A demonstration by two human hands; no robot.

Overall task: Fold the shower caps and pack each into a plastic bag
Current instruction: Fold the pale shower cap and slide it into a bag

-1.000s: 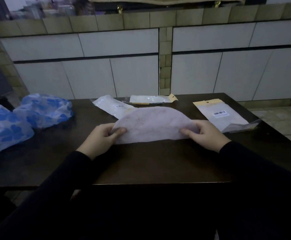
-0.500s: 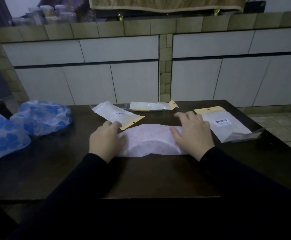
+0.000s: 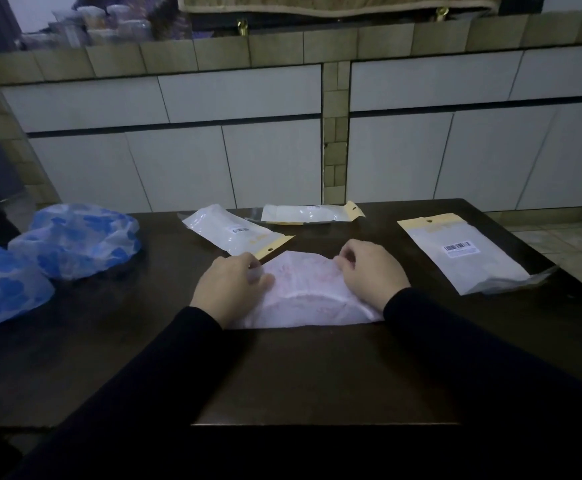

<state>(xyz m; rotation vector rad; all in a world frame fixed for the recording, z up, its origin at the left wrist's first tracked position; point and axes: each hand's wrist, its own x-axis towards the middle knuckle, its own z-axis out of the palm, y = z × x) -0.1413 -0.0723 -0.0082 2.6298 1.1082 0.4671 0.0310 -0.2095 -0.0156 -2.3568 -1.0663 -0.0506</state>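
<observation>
A pale pink shower cap (image 3: 303, 292) lies folded into a flat strip on the dark wooden table (image 3: 317, 375). My left hand (image 3: 229, 287) pinches its upper left edge and my right hand (image 3: 369, 271) pinches its upper right edge, fingers curled onto the film. Three plastic bags with yellow header strips lie beyond: one (image 3: 230, 232) just behind my left hand, one (image 3: 312, 214) at the far edge, one (image 3: 462, 256) to the right with a barcode label. Two unfolded blue-patterned shower caps sit at the left, one (image 3: 78, 242) nearer the middle, one (image 3: 2, 285) at the frame edge.
White cabinet doors and a tiled wall (image 3: 331, 140) stand right behind the table's far edge. The table's near edge (image 3: 317, 424) runs below my forearms. A tiled floor (image 3: 566, 244) shows past the table's right side.
The cap was a wide half circle held at its lower corners; its top was then folded down into a narrow strip. Both hands have now moved up to its upper edge.
</observation>
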